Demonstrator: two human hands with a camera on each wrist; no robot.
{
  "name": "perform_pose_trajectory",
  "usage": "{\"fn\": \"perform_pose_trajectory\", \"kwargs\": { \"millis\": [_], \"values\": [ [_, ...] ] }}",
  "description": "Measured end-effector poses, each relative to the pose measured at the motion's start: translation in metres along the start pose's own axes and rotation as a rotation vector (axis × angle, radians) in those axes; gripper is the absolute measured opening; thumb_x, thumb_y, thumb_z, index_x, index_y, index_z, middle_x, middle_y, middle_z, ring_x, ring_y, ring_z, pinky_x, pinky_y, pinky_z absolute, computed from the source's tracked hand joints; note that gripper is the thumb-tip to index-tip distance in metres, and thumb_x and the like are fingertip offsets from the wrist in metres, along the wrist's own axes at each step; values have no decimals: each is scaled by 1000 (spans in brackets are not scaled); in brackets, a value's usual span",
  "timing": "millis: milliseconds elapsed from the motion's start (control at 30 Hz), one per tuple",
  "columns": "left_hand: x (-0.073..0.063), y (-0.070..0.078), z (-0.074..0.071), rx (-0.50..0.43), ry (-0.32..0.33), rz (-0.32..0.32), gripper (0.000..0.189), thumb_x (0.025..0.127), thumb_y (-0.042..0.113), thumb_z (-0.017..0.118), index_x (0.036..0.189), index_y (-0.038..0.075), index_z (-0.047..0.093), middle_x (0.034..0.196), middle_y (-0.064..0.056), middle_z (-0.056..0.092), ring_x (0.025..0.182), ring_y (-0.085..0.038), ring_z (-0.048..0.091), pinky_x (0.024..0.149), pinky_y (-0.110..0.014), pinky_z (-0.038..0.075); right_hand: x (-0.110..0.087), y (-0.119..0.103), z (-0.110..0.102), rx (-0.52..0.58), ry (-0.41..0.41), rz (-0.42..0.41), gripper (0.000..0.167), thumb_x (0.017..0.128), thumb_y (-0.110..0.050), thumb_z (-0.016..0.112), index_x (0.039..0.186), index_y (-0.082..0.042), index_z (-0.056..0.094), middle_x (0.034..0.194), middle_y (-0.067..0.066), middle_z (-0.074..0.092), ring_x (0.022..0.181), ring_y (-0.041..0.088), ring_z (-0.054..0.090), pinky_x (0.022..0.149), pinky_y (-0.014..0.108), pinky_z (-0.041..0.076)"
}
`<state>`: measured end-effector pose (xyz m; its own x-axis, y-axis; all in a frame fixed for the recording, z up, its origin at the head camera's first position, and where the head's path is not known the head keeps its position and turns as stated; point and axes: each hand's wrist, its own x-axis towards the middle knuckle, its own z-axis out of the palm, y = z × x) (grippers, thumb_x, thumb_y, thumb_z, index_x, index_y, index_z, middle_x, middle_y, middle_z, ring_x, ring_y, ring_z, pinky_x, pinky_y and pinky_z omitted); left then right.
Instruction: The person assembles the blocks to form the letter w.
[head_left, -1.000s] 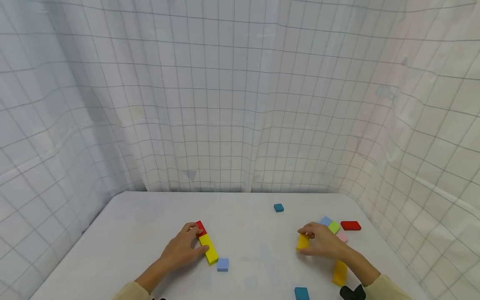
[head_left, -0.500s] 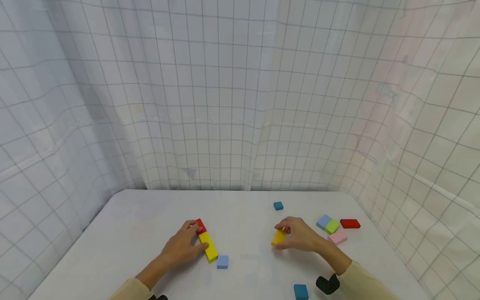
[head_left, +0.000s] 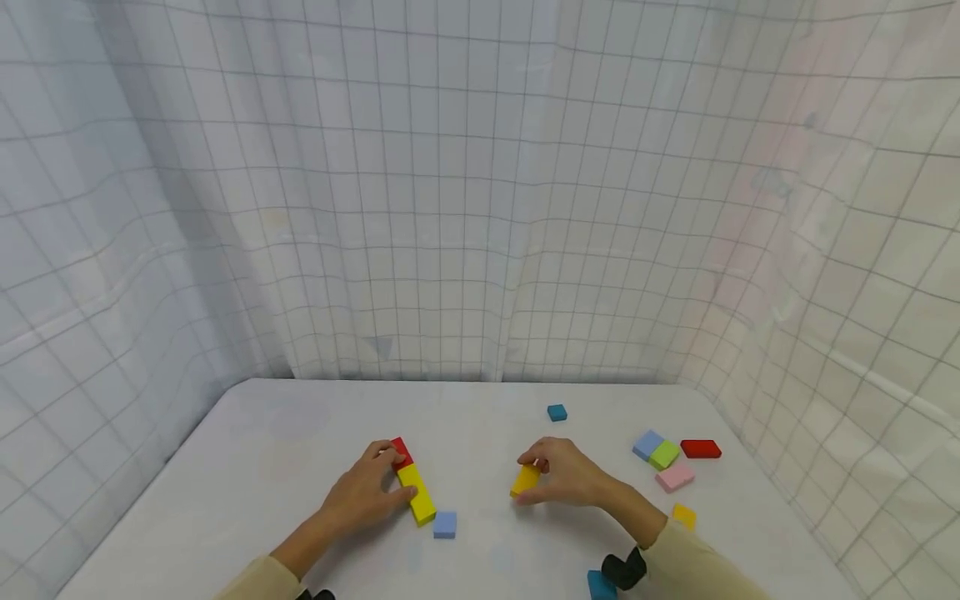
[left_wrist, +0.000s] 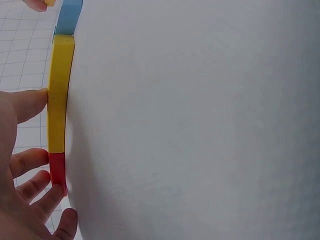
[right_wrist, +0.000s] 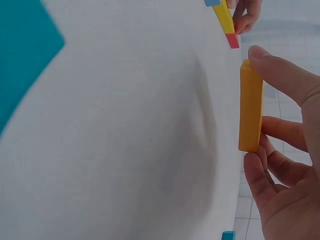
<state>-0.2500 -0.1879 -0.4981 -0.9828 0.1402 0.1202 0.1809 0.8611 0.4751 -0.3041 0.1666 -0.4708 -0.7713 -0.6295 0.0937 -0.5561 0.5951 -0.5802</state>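
Note:
A bright yellow block (head_left: 417,494) and a red block (head_left: 402,452) lie end to end on the white table. My left hand (head_left: 363,492) holds this row, its thumb against the yellow block and its fingers at the red one. A light blue block (head_left: 445,525) sits at the row's near end, meeting the yellow block in the left wrist view. To the right, my right hand (head_left: 562,475) grips an orange-yellow block (right_wrist: 251,107) end to end, thumb on one end and fingertips at the other. Its shadow falls on the table below.
A teal block (head_left: 557,412) stands at the back; another teal block (head_left: 600,586) is partly behind the right wrist strap. At right lie light blue (head_left: 647,444), green (head_left: 664,455), pink (head_left: 676,477) and red (head_left: 701,449) blocks. A second orange-yellow block (head_left: 684,515) shows beside the right sleeve.
My right hand has carried the orange-yellow block leftward across the table, toward the row. Its arm now overlaps the near teal block and uncovers the pink one. The left hand stays in place.

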Motion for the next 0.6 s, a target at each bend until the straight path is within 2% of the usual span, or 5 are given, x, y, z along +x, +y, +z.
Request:
{"fn": "perform_pose_trajectory", "kwargs": {
  "millis": [333,600],
  "values": [
    [0,0,-1,-19,5,6,54,86,37,84,124,4,66,145,-19,50,122,-39,58,98,-60,51,19,-15,24,23,-53,-43,52,81,-41,90,117,-7,76,103,-11,66,88,6,57,82,23,53],
    [0,2,0,-23,8,3,55,85,37,85,124,3,66,145,-20,49,124,-40,57,99,-60,50,31,-30,38,-10,-95,-75,51,81,-40,90,118,-7,77,105,-11,66,89,3,57,84,21,52]
  ]
}}
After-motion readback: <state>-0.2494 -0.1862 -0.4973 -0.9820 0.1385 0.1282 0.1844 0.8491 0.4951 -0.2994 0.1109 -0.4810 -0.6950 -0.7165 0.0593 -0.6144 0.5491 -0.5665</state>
